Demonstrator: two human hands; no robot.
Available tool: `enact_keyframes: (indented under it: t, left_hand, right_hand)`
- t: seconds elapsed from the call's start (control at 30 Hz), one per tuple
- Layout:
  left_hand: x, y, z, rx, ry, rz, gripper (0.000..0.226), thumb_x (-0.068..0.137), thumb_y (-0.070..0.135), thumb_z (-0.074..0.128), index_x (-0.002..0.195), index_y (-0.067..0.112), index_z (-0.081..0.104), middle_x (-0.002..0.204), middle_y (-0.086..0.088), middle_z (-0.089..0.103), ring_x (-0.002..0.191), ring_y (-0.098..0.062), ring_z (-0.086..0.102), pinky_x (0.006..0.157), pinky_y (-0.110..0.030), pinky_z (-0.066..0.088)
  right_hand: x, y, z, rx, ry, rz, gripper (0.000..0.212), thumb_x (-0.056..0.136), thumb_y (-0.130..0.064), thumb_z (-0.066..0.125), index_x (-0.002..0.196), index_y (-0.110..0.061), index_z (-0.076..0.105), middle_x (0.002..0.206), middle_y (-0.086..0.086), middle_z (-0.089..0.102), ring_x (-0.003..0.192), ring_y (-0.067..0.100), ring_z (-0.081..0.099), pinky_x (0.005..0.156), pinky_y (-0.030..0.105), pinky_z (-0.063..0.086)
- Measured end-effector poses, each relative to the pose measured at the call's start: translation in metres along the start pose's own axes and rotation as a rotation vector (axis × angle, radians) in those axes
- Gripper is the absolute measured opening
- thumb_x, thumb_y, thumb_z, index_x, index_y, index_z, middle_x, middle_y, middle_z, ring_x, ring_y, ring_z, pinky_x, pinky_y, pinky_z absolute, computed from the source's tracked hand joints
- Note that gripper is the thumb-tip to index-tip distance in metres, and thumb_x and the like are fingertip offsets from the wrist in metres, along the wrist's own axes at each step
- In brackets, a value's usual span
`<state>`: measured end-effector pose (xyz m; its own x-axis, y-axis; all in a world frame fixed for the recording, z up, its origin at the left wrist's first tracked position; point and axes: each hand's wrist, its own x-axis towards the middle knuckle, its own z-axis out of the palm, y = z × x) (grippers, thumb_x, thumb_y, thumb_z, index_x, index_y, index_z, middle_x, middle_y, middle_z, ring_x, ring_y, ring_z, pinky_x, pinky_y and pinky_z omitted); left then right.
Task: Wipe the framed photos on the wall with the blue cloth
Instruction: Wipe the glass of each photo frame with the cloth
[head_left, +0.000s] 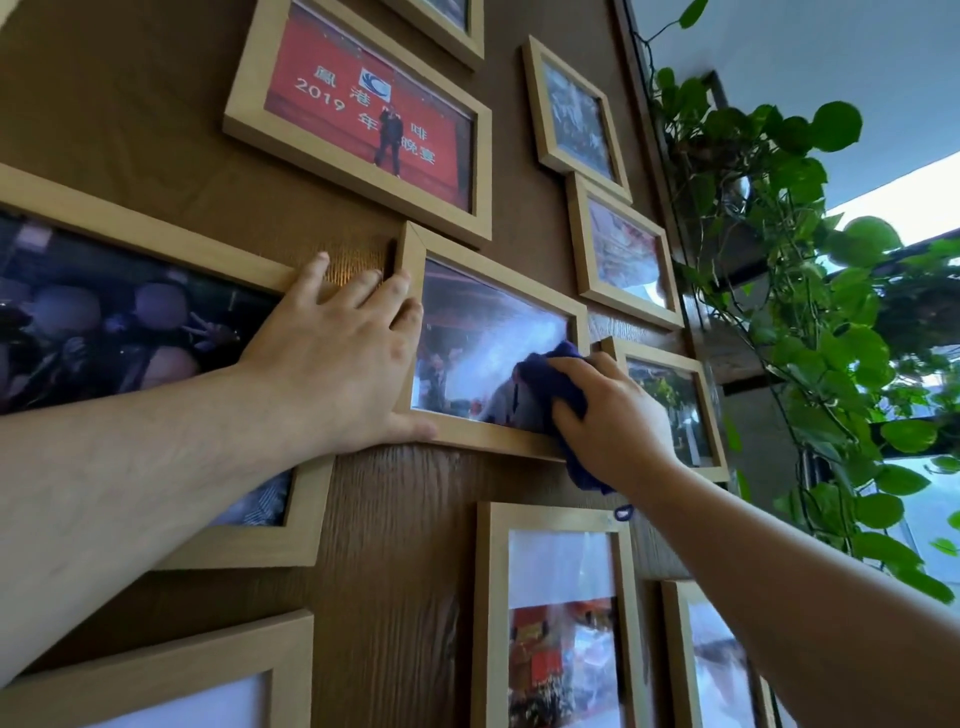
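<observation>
While left hand (337, 358) braces frame (488, 436), right hand (613, 415) presses cloth (556, 379).

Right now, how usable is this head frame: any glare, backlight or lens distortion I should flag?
Head view: wide-angle bending bows the frame edges near the borders; pale glare washes the glass of the centre frame beside the blue cloth in the right hand; bright windows backlight the plant; the left hand is sharp.
</observation>
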<state>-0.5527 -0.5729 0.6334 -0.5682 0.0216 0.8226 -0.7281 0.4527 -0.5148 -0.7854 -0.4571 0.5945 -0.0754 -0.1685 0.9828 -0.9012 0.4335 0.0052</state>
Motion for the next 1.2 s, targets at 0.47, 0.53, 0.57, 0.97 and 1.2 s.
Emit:
enact_keyframes:
  t: [0.47, 0.53, 0.57, 0.97, 1.2]
  left_hand:
    - [0.001, 0.001, 0.0, -0.036, -0.013, -0.013, 0.115, 0.063, 0.09, 0.023, 0.15, 0.014, 0.01, 0.16, -0.01, 0.004, 0.146, -0.026, 0.007, 0.116, -0.057, 0.009]
    - [0.0, 0.0, 0.0, -0.025, -0.011, -0.013, 0.117, 0.063, 0.091, 0.023, 0.15, 0.014, 0.009, 0.161, -0.01, 0.004, 0.146, -0.026, 0.008, 0.116, -0.058, 0.008]
    - [0.0, 0.0, 0.001, -0.02, -0.007, -0.008, 0.114, 0.065, 0.089, 0.027, 0.15, 0.014, 0.009, 0.16, -0.01, 0.004, 0.146, -0.026, 0.008, 0.116, -0.058, 0.008]
    - [-0.002, 0.001, 0.002, -0.022, 0.008, 0.006, 0.107, 0.073, 0.082, 0.036, 0.149, 0.012, 0.011, 0.16, -0.013, 0.006, 0.145, -0.028, 0.009, 0.115, -0.061, 0.008]
    - [-0.029, 0.032, -0.004, -0.104, 0.145, 0.251, 0.089, 0.085, 0.071, 0.03, 0.148, 0.01, 0.014, 0.158, -0.018, 0.012, 0.145, -0.033, 0.01, 0.116, -0.059, 0.009]
  right_hand:
    - [0.004, -0.05, -0.018, -0.029, -0.141, -0.472, 0.044, 0.09, -0.031, 0.054, 0.132, -0.036, 0.042, 0.124, -0.003, 0.046, 0.086, 0.006, 0.041, 0.065, 0.027, 0.045]
    - [0.0, -0.034, -0.019, -0.084, -0.148, -0.437, 0.043, 0.089, -0.03, 0.055, 0.131, -0.035, 0.044, 0.122, -0.002, 0.048, 0.087, 0.008, 0.046, 0.065, 0.029, 0.047]
    - [-0.002, -0.025, -0.019, -0.109, -0.153, -0.405, 0.043, 0.089, -0.03, 0.055, 0.13, -0.035, 0.045, 0.122, -0.001, 0.049, 0.088, 0.012, 0.051, 0.065, 0.031, 0.05]
    - [-0.015, 0.02, -0.019, -0.151, -0.164, -0.092, 0.041, 0.089, -0.03, 0.053, 0.129, -0.033, 0.043, 0.121, -0.001, 0.049, 0.089, 0.021, 0.056, 0.066, 0.034, 0.049]
    - [-0.055, -0.001, -0.028, 0.016, -0.04, 0.047, 0.04, 0.087, -0.027, 0.057, 0.126, -0.034, 0.047, 0.111, -0.005, 0.051, 0.08, 0.016, 0.053, 0.057, 0.026, 0.039]
